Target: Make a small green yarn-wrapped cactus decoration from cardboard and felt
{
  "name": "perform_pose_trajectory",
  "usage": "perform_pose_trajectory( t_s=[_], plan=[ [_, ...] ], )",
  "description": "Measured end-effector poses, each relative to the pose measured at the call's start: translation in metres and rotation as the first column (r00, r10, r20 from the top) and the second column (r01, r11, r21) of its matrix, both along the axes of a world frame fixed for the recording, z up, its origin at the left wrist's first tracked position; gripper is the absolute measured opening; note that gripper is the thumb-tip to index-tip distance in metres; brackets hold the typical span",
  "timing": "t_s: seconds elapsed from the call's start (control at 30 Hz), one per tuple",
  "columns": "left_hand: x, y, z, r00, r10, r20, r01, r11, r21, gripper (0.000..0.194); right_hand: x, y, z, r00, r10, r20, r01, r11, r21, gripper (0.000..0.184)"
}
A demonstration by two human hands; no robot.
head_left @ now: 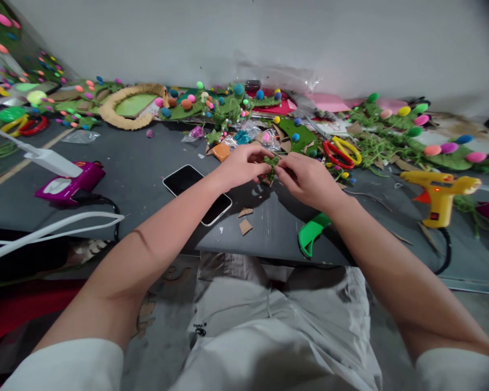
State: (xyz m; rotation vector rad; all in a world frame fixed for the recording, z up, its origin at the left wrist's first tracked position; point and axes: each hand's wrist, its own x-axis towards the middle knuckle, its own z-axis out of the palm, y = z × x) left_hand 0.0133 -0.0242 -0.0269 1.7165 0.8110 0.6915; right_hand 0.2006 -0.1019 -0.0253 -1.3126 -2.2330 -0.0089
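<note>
Both hands meet over the middle of the dark table, fingers closed around a small green leafy piece [271, 162]. My left hand [246, 162] pinches it from the left side. From the right, my right hand [303, 176] grips its other edge with thumb and forefinger. What exactly the piece is made of is too small to make out. Below my left forearm lies a phone [183, 179] with a dark screen. Small brown cardboard scraps [245, 226] sit just under the hands. A green curved plastic tool [309, 236] rests beside my right forearm.
A yellow hot glue gun [436, 190] stands at the right, its cord hanging off the edge. Red and yellow-handled scissors [342, 152] lie behind my right hand. Along the wall are a tan ring [116, 111] and colourful pom-poms on green felt. A purple power socket [69, 182] is left.
</note>
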Motion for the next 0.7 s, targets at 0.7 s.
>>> perform_pose_trajectory(
  t_s=[0.7],
  plan=[
    [-0.002, 0.009, -0.013, 1.0, 0.01, -0.028, -0.008, 0.996, 0.094, 0.024, 0.011, 0.003, 0.0, 0.99, 0.098, -0.103, -0.097, 0.995, 0.014, 0.011]
  ],
)
